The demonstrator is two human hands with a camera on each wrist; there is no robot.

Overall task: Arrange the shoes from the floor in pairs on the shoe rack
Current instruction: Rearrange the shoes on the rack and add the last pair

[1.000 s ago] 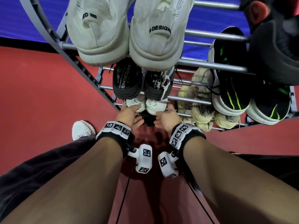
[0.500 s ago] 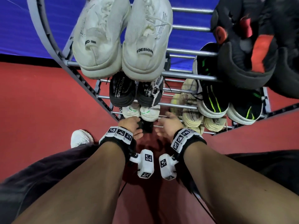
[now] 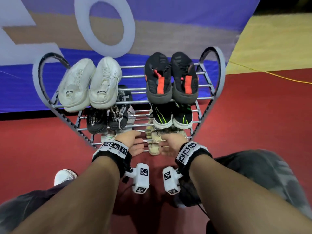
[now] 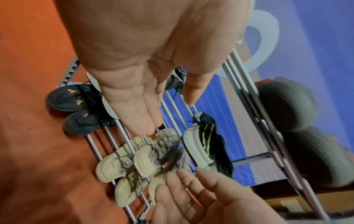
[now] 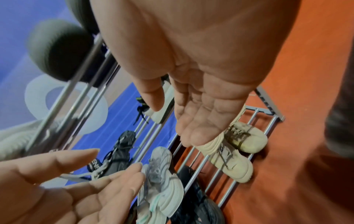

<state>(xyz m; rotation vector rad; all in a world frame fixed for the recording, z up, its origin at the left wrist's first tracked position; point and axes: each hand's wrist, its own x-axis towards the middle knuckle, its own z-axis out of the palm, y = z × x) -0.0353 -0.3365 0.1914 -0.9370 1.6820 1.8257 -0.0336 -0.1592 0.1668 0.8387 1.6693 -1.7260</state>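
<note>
The grey metal shoe rack (image 3: 209, 98) holds pairs on every shelf. Up top are a white pair (image 3: 89, 85) and a black-and-red pair (image 3: 170, 78). Below them are a black pair (image 3: 106, 119) and a black pair with green stripes (image 3: 170, 117). Lowest are white-and-green shoes (image 3: 108, 136) and beige shoes (image 3: 156, 139). My left hand (image 3: 137, 141) and right hand (image 3: 166, 144) hover in front of the lowest shelf, palms facing each other, fingers straight, holding nothing. A black-and-orange pair (image 4: 76, 109) lies under the rack in the left wrist view.
Red floor (image 3: 261, 115) surrounds the rack, and a blue banner wall (image 3: 152, 22) stands behind it. My own white shoe (image 3: 64, 176) is at the lower left, with dark trouser legs on both sides. A yellow cable (image 3: 278, 76) crosses the floor at far right.
Both hands have drawn back from the shoes at the bottom left of the rack and opened, shifting right. The head view has pulled back and up, showing the whole rack.
</note>
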